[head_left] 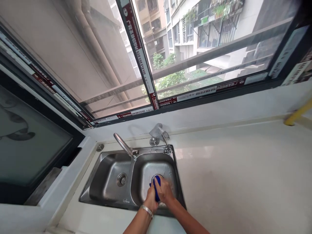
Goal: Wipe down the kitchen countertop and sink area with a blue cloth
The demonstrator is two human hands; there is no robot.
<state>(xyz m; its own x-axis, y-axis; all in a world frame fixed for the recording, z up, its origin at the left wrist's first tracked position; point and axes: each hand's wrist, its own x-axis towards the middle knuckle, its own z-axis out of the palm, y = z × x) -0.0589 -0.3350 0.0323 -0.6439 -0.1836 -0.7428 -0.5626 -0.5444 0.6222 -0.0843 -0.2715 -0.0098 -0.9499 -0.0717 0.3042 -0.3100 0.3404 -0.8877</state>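
Steel makes up the left basin (109, 182); the faucet (123, 145) rises behind; next, over the right basin (146, 165), my left hand (151, 197) and right hand (165, 191) meet, fingers (162, 184) wrapped around a blue object (157, 191) between them; the pale desk (231, 175) spreads to my right.

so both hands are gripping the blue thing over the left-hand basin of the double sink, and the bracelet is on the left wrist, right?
The basin is wrong: the head view shows the left hand and right hand gripping the blue thing over the right-hand basin of the double sink. The bracelet is on the left wrist, as you say.
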